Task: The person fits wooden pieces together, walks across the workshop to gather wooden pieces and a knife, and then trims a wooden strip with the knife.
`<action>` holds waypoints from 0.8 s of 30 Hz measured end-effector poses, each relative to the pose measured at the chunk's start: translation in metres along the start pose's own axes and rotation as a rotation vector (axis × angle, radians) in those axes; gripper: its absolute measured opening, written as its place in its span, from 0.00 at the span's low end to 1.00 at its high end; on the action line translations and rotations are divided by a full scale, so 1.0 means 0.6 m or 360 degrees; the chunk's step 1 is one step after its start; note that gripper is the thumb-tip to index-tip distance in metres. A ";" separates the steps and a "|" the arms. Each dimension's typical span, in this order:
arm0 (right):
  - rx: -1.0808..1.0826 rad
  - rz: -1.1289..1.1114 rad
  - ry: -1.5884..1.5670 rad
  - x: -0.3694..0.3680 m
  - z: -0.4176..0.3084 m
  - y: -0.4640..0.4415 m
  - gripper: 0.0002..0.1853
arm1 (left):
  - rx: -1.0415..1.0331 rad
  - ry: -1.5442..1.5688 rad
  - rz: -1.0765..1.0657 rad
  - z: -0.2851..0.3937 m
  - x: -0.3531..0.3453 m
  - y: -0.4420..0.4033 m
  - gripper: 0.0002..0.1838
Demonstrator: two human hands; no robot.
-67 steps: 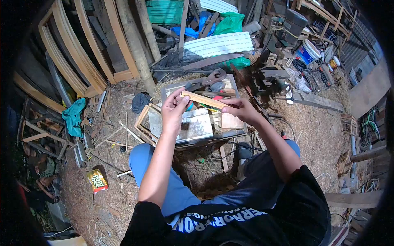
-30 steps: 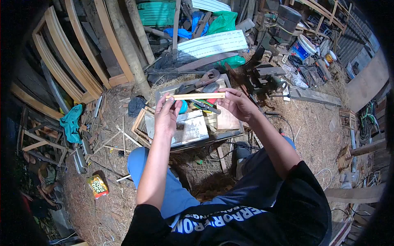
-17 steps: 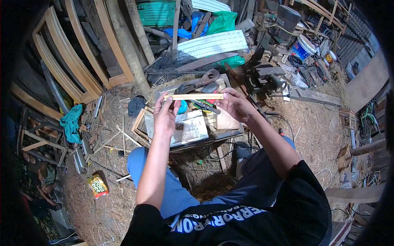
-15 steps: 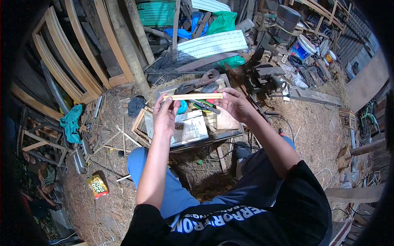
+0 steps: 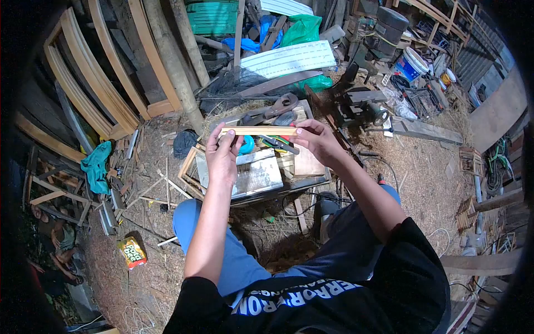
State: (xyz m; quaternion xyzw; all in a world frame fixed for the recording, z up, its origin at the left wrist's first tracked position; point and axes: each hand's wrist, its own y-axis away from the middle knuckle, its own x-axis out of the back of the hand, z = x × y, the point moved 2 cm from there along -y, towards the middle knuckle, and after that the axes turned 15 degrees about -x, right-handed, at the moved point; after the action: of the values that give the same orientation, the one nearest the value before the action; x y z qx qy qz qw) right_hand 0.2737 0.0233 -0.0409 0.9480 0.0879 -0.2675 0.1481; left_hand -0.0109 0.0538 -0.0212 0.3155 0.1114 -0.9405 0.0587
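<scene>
A short, light wooden strip (image 5: 259, 131) is held level above the low work table (image 5: 311, 181). My left hand (image 5: 222, 153) pinches its left end between thumb and fingers. Its right end is gripped by my right hand (image 5: 318, 142). Beneath the strip lie a turquoise round object (image 5: 247, 145), dark-handled tools (image 5: 276, 144) and a hand plane (image 5: 282, 106). A worn pale board (image 5: 258, 173) rests on the table nearer to me, with a reddish-brown wooden block (image 5: 307, 162) to its right.
Wooden frames (image 5: 94, 72) lean at the upper left. A snack bag (image 5: 132, 253) lies on the ground at the lower left, and a person (image 5: 62, 239) sits beyond it. A machine (image 5: 370, 111) and a paint bucket (image 5: 411, 64) stand to the upper right.
The strip was slanted down to the right and is now nearly level. Both hands have shifted slightly left, still holding its ends. The view has also shifted a little.
</scene>
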 end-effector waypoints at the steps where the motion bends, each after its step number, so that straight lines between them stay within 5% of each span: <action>1: 0.0005 0.0002 0.0004 0.001 0.001 -0.001 0.12 | -0.0005 -0.0011 0.0001 0.000 0.001 0.000 0.23; 21: 0.0502 0.0016 0.0657 -0.010 0.000 -0.002 0.11 | -0.0002 0.0005 0.0050 -0.002 0.010 -0.002 0.23; 24: 0.0815 0.0195 0.1346 -0.013 -0.015 0.008 0.11 | 0.0005 -0.0008 0.0044 -0.001 0.009 0.001 0.22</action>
State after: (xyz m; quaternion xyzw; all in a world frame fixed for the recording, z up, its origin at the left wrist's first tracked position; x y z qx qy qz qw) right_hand 0.2724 0.0209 -0.0283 0.9829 0.0159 0.1367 -0.1225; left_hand -0.0150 0.0534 -0.0251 0.3147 0.1053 -0.9406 0.0716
